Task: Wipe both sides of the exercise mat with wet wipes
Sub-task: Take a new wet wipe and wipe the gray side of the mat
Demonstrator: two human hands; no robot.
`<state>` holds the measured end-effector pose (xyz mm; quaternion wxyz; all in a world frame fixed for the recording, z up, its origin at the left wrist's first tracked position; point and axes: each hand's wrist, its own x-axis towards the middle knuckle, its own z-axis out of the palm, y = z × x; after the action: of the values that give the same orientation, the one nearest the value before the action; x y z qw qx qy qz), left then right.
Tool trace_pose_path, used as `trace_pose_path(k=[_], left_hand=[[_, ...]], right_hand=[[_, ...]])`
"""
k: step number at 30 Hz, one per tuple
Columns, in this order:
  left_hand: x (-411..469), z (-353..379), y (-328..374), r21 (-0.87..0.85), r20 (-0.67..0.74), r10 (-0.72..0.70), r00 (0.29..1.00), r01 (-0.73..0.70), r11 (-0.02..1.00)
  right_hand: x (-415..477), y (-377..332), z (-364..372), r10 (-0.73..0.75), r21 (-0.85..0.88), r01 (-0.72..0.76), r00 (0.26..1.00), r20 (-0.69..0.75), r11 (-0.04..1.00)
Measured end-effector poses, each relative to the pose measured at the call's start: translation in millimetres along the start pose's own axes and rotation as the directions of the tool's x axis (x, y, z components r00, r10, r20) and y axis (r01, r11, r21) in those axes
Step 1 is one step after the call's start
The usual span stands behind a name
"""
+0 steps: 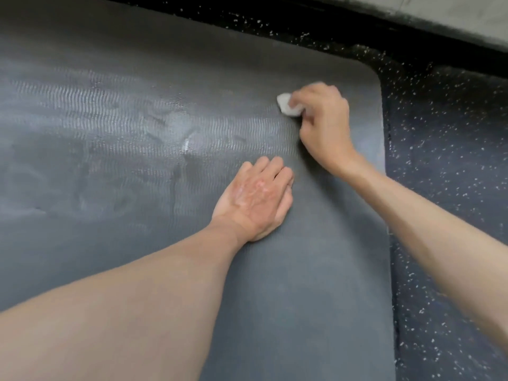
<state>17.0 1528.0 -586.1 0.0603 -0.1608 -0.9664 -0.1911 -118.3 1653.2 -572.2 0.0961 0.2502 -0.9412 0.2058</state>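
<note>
One crumpled wipe [287,105], ribbed mat [137,119].

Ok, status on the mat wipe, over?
Right hand shut on wet wipe, rubbing near mat corner. Left hand flat, open, pressing the mat down. Wet streaks mid-mat. Nothing in the way.

Gym-like room, black rubber floor [445,188] flecked with white on the right and far side, grey textured exercise mat [137,119] spread flat on it, pale wall base [439,12] far right
</note>
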Motion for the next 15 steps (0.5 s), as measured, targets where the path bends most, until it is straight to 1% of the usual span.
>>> trace_pose_path(k=[1, 2, 3, 4, 6, 7, 8, 10, 12, 14, 15], left_hand=[[0, 0, 0, -0.006, -0.009, 0.001, 1.0, -0.001, 1.0], [0, 0, 1, -0.008, -0.015, 0.004, 1.0, -0.004, 1.0], [0, 0, 2, -0.011, -0.017, 0.006, 1.0, -0.006, 1.0], [1, 0, 2, -0.016, -0.019, 0.01, 1.0, -0.01, 1.0], [1, 1, 2, -0.024, -0.031, 0.013, 0.999, -0.013, 1.0], [1, 3, 1, -0.03, -0.038, 0.011, 0.999, -0.013, 0.999], [0, 3, 1, -0.048, -0.044, 0.009, 0.999, -0.011, 0.999], [0, 2, 0, -0.106, -0.045, -0.012, 0.999, 0.008, 0.994], [-1, -1, -1, -0.201, -0.057, -0.051, 0.997, 0.039, 0.979], [-4, -6, -3, -0.3, -0.086, -0.059, 0.995, 0.03, 0.954], [-7, -8, -4, -0.344, -0.096, -0.04, 0.995, 0.005, 0.939]], right_hand=[[-17, -3, -6, -0.098, 0.013, 0.098, 0.995, 0.022, 0.995], [-28, -4, -13, -0.155, 0.016, 0.154, 0.986, 0.054, 0.988], [-29, -1, -19, -0.161, -0.012, 0.162, 0.984, 0.074, 0.987], [-22, 3, -21, -0.104, -0.066, 0.109, 0.991, 0.078, 0.992], [0, 7, -17, 0.06, -0.152, -0.054, 0.998, 0.037, 0.987], [5, 0, -12, 0.106, -0.149, -0.101, 0.994, 0.025, 0.984], [2, -11, -8, 0.102, -0.126, -0.099, 0.995, 0.015, 0.987], [-22, -30, -2, -0.004, -0.066, 0.005, 1.0, 0.013, 0.998], [-50, -36, -10, -0.104, -0.003, 0.104, 0.992, 0.077, 0.995], [-59, -29, -21, -0.126, -0.026, 0.131, 0.984, 0.129, 0.991], [-58, -25, -22, -0.085, -0.052, 0.091, 0.991, 0.103, 0.995]])
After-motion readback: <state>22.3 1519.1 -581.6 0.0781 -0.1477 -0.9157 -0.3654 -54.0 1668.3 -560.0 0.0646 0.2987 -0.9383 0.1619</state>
